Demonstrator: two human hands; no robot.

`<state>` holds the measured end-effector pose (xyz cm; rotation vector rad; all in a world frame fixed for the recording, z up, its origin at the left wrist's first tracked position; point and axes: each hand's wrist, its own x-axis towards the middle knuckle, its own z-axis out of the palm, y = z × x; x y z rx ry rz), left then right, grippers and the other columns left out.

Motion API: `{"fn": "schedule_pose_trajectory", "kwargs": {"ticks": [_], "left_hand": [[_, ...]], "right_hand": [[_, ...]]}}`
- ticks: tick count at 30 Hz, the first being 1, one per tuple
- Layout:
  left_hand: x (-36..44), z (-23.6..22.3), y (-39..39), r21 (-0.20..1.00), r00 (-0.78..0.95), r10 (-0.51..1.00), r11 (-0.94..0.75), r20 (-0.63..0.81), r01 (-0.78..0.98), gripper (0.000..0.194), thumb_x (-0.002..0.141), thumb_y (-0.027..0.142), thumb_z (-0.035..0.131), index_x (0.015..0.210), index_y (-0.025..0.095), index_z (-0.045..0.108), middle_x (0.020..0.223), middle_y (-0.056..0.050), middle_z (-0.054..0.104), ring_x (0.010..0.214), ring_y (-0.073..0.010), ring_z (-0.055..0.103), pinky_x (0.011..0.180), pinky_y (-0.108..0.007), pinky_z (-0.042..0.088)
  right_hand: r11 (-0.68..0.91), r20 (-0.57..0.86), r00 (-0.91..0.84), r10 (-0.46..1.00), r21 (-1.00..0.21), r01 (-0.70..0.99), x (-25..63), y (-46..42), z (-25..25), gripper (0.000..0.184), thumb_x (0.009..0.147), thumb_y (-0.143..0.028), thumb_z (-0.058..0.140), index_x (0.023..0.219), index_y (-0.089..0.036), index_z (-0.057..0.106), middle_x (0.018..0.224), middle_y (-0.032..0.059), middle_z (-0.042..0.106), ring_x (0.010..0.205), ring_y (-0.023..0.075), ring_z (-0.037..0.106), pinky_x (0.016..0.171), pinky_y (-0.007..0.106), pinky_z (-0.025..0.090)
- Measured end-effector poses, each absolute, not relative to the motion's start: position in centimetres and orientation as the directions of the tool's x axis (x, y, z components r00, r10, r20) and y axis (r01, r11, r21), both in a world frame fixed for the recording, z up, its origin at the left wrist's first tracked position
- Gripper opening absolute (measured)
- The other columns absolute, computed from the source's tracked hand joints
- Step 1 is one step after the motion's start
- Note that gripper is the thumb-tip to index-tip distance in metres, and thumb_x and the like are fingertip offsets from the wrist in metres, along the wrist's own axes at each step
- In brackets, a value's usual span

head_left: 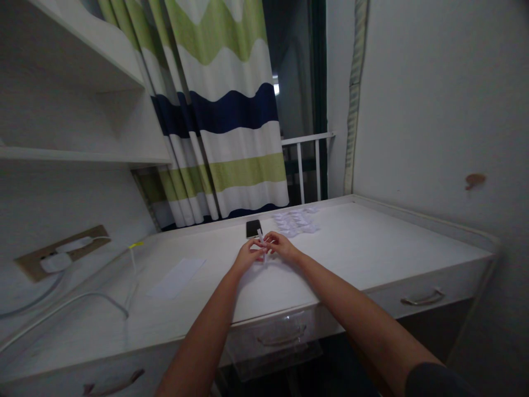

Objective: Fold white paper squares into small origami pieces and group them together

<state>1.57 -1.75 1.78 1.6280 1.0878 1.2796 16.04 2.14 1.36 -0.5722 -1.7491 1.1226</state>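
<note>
Over the middle of the white desk (343, 248), both my hands pinch a narrow white strip (260, 236), which looks like folded paper. My left hand (248, 256) closes its fingers on the strip from the left. From the right, my right hand (281, 245) grips it with bent fingers close to the left ones. One end of the strip sticks up above the fingers and another part hangs below. Just beyond my hands lie a dark phone (253, 228) and a group of several small folded white pieces (295, 221).
A flat white sheet (177, 277) lies to the left. White cables (95, 295) run across the desk's left side from a wall socket (61, 253). Shelves (74, 157) overhang the left, and a striped curtain (243, 143) hangs behind. Drawer handles (424, 299) line the front.
</note>
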Motion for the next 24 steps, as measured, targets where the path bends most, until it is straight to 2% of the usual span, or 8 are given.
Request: {"fn": "schedule_pose_trajectory", "kwargs": {"ticks": [24], "left_hand": [[1.57,1.95,-1.76,0.943,0.083,0.943,-0.327,0.321,0.069,0.033,0.057,0.035,0.067,0.069,0.015,0.044,0.101,-0.007,0.056,0.072,-0.0171,0.061,0.055,-0.032,0.053]], "right_hand": [[0.516,0.500,-0.439,0.746,-0.851,-0.093,16.15,2.83,1.01,0.030,0.066,-0.039,0.060,0.083,-0.017,0.051,0.066,0.0002,0.060,0.053,0.0100,0.056,0.044,0.019,0.040]]}}
